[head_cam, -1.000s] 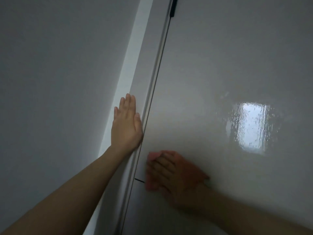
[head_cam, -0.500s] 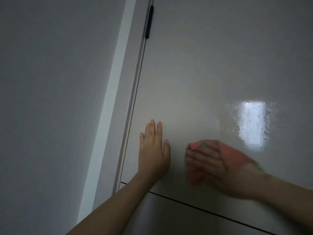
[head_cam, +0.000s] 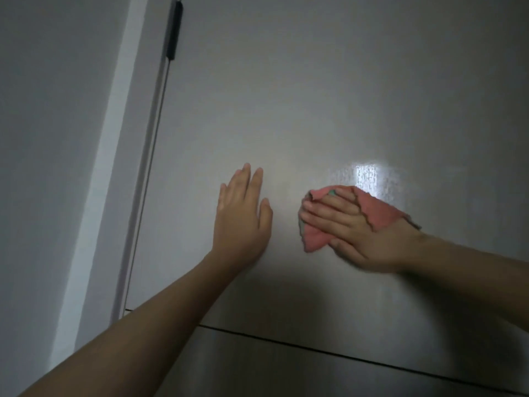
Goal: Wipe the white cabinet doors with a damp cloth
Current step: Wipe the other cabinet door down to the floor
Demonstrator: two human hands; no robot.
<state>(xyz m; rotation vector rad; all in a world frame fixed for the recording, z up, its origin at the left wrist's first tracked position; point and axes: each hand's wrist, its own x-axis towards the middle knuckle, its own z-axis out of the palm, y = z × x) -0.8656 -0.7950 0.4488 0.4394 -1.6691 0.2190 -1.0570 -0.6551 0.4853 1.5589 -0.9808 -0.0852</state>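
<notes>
A glossy white cabinet door (head_cam: 315,96) fills most of the head view. My left hand (head_cam: 242,219) lies flat on the door with straight fingers, left of centre. To its right, my right hand (head_cam: 352,227) presses a pink cloth (head_cam: 378,213) flat against the door with straight fingers. The cloth sticks out above and below that hand. A bright wet-looking reflection (head_cam: 369,176) sits just above the cloth.
A dark hinge or handle piece (head_cam: 174,30) sits on the door's left edge at the top. Left of it run a white frame strip (head_cam: 114,156) and a grey wall (head_cam: 48,138). A dark horizontal seam (head_cam: 315,349) separates a lower door panel (head_cam: 286,373).
My left hand moved from the frame edge onto the door face. My right hand slid the cloth rightward and up, toward the reflection. The camera view shifted right.
</notes>
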